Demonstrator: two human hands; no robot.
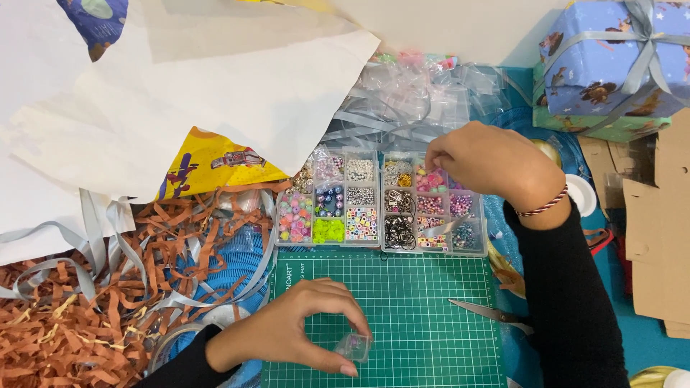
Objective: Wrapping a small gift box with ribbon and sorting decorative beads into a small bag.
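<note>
Two bead boxes (381, 201) lie behind the cutting mat (424, 309); scissors (489, 311) on its right

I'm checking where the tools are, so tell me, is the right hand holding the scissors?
No, the right hand reaches into the bead organizer box, while the scissors lie untouched on the green cutting mat.

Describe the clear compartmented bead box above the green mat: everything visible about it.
The clear plastic bead organiser box lies open as two side-by-side trays at the far edge of the green gridded cutting mat. Each tray is split into small rectangular compartments holding sorted beads: pastel rounds, neon green pieces, lettered cubes, dark metallic rings, pink and purple bits. It lies flat, partly on blue surface, with grey ribbon behind. The right hand reaches into an upper compartment of the right tray; the left hand does not touch it.
</note>
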